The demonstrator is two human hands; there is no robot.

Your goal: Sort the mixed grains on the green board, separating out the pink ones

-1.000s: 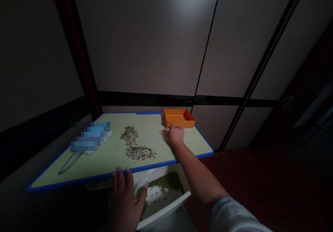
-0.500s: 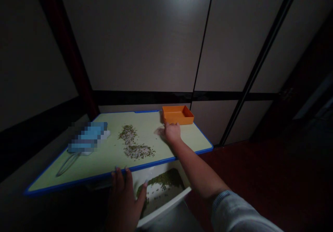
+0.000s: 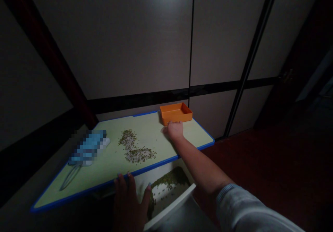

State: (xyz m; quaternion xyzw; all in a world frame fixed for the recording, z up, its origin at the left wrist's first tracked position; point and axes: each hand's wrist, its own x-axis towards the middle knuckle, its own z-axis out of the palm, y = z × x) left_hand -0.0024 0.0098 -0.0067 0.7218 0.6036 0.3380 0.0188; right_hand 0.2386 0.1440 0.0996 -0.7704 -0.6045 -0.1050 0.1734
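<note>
A pale green board with a blue rim (image 3: 182, 152) lies in front of me, with a trail of small green and white grains (image 3: 132, 148) scattered across its middle. My right hand (image 3: 174, 129) reaches over the board, fingers curled, right beside the near wall of an orange tray (image 3: 176, 113) at the far right corner. What those fingers hold, if anything, is hidden. My left hand (image 3: 128, 200) holds the near rim of a white container (image 3: 166, 209) just under the board's front edge. Green grains (image 3: 169, 181) lie inside that container.
A blurred blue object (image 3: 88, 148) and a thin looped wire or tool (image 3: 68, 179) lie on the board's left part. Grey wall panels with dark strips stand close behind. A dark red floor spreads to the right.
The view has swung a little. My right hand has crept closer to the orange tray. My left hand stays on the white container.
</note>
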